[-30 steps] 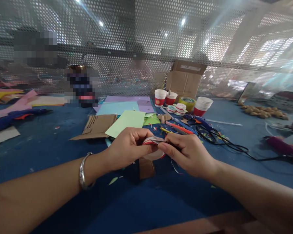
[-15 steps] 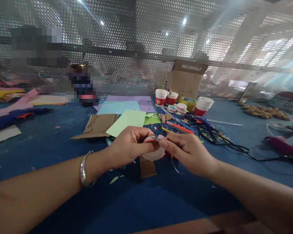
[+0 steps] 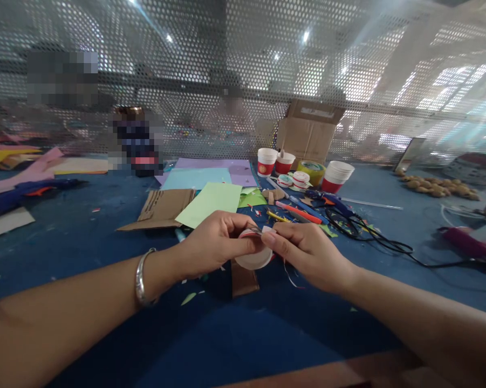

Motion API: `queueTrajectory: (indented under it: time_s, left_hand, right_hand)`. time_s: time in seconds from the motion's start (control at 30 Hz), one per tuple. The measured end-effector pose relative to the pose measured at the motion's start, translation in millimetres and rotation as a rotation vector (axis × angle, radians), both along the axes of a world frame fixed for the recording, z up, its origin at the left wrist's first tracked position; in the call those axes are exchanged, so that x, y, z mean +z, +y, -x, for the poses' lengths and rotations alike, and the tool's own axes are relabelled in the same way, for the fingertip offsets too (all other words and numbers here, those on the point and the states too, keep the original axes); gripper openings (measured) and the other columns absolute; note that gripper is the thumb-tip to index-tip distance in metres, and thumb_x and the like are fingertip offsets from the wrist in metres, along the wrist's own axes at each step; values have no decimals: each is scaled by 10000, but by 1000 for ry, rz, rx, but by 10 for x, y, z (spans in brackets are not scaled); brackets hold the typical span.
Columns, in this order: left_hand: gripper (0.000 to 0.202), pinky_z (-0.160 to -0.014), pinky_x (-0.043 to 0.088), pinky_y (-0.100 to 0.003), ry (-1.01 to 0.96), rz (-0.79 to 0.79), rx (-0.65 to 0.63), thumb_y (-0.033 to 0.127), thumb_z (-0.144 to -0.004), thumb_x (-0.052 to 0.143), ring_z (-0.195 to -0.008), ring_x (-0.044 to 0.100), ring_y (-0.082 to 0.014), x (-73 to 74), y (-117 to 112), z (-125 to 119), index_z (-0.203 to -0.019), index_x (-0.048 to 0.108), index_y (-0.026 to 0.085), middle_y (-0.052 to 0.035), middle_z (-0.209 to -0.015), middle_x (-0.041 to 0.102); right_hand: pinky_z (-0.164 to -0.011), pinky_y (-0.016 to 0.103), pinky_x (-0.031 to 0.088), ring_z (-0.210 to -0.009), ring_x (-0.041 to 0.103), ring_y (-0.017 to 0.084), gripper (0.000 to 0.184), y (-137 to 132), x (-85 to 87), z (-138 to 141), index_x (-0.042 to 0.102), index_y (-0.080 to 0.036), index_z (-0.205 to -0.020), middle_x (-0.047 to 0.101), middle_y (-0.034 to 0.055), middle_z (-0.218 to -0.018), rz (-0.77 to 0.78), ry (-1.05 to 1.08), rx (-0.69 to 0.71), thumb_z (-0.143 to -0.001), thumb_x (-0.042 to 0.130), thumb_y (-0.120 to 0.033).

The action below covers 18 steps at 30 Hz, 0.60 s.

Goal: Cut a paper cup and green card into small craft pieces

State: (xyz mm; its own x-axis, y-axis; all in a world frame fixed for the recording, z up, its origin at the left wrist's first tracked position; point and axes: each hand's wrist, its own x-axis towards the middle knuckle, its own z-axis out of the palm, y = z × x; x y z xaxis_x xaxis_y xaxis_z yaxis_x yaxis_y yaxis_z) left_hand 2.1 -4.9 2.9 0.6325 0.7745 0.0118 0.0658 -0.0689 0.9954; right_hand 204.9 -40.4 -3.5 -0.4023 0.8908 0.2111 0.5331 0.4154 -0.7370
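Gripping shallow paper cup [image 3: 254, 260] over blue table [image 3: 210, 339]: left hand [image 3: 218, 237] clamps its upper left side between thumb and fingers; right hand [image 3: 309, 250] pinches small white piece [image 3: 267, 230] at its upper right edge, brown cardboard strip [image 3: 244, 283] showing just below.

I counted two hands of my own, left hand [image 3: 216, 237] and right hand [image 3: 311, 250], gripping one round white cup piece [image 3: 254, 258] and one small white bit [image 3: 268, 230]. My worktop [image 3: 165, 345] held three red-and-white cups or stacks [image 3: 267, 161], two small round pieces [image 3: 301, 179], one tape roll [image 3: 313, 173], two blue glue guns [image 3: 337, 205], one pale green sheet [image 3: 212, 202] and one cardboard box [image 3: 307, 134]
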Motion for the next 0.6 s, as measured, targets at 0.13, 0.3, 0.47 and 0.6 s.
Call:
queueTrajectory:
  time_s: [0.13,0.3,0.47,0.6]
  left_hand:
    - [250,-558,333,-181,3,33,-4,288,-741,801,-592,403,-68,-18,10,1,-698,610,133,62,-627,487]
    - [235,-612,393,-194,-26,23,11,328,-775,791,-643,500,-80,-55,29,-6,-783,656,136,35,-701,591]
    - [192,-655,442,-229,-26,-119,44,315,-800,763,-687,561,-110,-56,48,-17,-803,678,143,6,-743,639]
    - [129,-702,494,-264,-11,-334,132,280,-815,727,-752,616,-146,-39,55,6,-852,700,159,-15,-800,680]
  right_hand:
    - [-520,249,284,-562,372,90,518,-4,4,13,441,-182,-632,404,-41,-601,16,49,8,-989,469,-556]
    - [-470,240,233,-510,299,72,538,88,-9,-17,445,-184,-642,351,-56,-580,45,241,-80,-977,458,-604]
    - [-440,238,203,-452,272,58,525,144,-5,-52,496,-181,-669,325,-76,-524,86,361,-143,-950,501,-625]
    - [-439,233,203,-462,266,58,528,116,30,-49,517,-175,-668,312,-76,-533,78,328,-98,-947,509,-623]
